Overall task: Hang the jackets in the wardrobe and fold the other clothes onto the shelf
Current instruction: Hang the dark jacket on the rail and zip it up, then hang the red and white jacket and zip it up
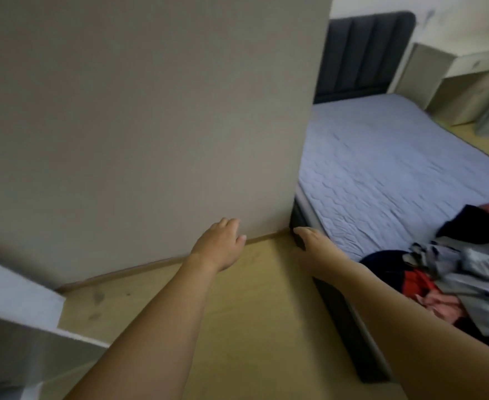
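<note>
Nothing is held: left hand [220, 246] and right hand [312, 249] are stretched out empty, fingers relaxed; clothes pile [451, 272] lies on the bed [387, 168] at right, so a garment is likely to be picked next.

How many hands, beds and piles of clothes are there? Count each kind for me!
Hands: 2, the left hand and the right hand, both holding nothing
Beds: 1, the bed
Piles of clothes: 1, the clothes pile, on the bed's near corner
Total: 4
</note>
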{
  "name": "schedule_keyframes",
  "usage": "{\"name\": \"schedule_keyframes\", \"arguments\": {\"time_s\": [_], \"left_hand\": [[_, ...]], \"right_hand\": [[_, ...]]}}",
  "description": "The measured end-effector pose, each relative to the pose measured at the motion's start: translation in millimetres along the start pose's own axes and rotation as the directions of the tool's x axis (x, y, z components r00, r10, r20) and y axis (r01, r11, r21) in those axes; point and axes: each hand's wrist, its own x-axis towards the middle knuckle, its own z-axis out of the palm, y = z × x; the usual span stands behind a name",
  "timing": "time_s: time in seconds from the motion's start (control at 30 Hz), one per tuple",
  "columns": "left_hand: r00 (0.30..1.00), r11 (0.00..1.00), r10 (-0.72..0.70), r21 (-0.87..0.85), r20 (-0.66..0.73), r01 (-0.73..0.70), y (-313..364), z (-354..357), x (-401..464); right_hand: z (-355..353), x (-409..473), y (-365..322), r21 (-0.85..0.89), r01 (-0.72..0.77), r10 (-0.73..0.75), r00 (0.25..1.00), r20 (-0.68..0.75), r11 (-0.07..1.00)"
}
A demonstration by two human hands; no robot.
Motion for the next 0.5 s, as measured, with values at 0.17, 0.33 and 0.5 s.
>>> {"name": "schedule_keyframes", "arguments": {"time_s": [0.17, 0.33, 0.5], "left_hand": [[0.998, 0.998, 0.062, -0.001, 0.022, -0.062, 142.4, 69.8, 42.7], [0.994, 0.997, 0.076, -0.009, 0.080, -0.075, 245.1, 128.9, 68.8], [0.986, 0.997, 0.078, -0.036, 0.146, -0.074, 336.8, 191.3, 114.8]], "right_hand": [[-44.7, -29.6, 159.2, 0.014, -0.101, 0.101, 0.995, 0.010, 0.995], [-87.9, -46.6, 277.6, 0.068, -0.181, 0.178, 0.983, 0.048, 0.981], [-113.7, -49.5, 375.4, 0.163, -0.273, 0.276, 0.961, 0.003, 0.948]]}}
